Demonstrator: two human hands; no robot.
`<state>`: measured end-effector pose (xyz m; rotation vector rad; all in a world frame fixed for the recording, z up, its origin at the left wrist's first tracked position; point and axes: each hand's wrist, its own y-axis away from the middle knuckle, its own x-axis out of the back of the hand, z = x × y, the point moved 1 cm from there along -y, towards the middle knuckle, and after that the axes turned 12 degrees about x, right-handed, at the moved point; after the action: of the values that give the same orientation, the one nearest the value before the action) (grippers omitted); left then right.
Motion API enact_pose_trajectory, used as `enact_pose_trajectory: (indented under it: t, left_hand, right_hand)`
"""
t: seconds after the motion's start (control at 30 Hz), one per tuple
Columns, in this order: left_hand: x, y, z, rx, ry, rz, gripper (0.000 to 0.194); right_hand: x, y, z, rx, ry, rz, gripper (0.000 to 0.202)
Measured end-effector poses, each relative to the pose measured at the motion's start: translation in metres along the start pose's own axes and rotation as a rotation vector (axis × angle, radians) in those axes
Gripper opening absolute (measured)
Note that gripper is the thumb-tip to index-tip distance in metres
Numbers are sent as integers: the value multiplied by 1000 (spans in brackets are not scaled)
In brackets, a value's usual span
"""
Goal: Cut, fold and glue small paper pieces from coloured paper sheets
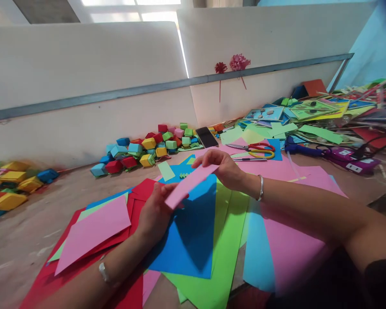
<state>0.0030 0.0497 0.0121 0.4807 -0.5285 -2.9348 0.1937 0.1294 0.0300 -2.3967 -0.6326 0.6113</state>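
A pink paper strip [190,183] is held slanting above the blue sheet [196,240]. My left hand [157,208] grips its lower left end, with fingers partly hidden behind the paper. The upper right end is pinched by my right hand [223,167]. Below the strip, a small folded green paper piece [184,175] lies on the blue sheet. Beside my left hand, a pink sheet [96,229] rests on red sheets [133,257]. Scissors [257,150] with red and yellow handles and a pen [251,160] lie beyond my right hand.
Folded paper cubes [148,146] sit in a heap along the wall, with more yellow and blue ones [16,182] at the left. A phone [207,137] lies beside them. At right are a blue glue gun [300,147], a purple power strip [350,159] and piled craft papers [321,109].
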Motion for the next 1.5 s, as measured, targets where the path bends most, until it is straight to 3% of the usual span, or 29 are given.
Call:
enact_pose_trajectory:
  t: [0.1, 0.27, 0.4, 0.6, 0.7, 0.8, 0.9, 0.97, 1.07, 1.13, 1.3, 1.37, 1.5]
  left_hand:
    - [-4, 3, 1, 162, 93, -153, 52]
    - [-3, 4, -2, 169, 36, -166, 88]
    - [3, -2, -5, 135, 47, -176, 89]
    - [0, -3, -7, 151, -45, -252, 91]
    - [-5, 2, -5, 147, -69, -236, 84]
    - [-6, 5, -3, 149, -59, -184, 69]
    - [-3, 6, -1, 163, -17, -99, 53]
    - [-2, 6, 1, 178, 13, -50, 51]
    - [-4, 6, 3, 200, 46, -34, 59]
    - [-5, 6, 4, 201, 38, -47, 63]
    - [-5, 2, 1, 153, 27, -55, 50]
    - [-3, 0, -1, 153, 32, -87, 42]
    - [-2, -3, -4, 146, 25, -188, 52]
  right_hand:
    - [0, 0, 0, -13, -76, -56, 21]
    - [5, -2, 3, -93, -145, -92, 19]
    - [5, -1, -1, -141, -110, -114, 17]
    - [3, 3, -3, -56, 32, -95, 20]
    - [8, 6, 4, -14, 122, -111, 21]
    - [19, 8, 13, 91, 357, -178, 9]
    - [28, 8, 16, 308, 703, -235, 48]
    - [31, 9, 14, 507, 924, -303, 56]
    - [28, 12, 5, 800, 1148, -566, 41]
    - [24, 16, 0, 914, 1186, -755, 33]
    - [12, 22, -6, 954, 1217, -1030, 18]
    - [8, 23, -7, 984, 1201, -1051, 18]
    - [5, 25, -7, 1006, 1145, -992, 19]
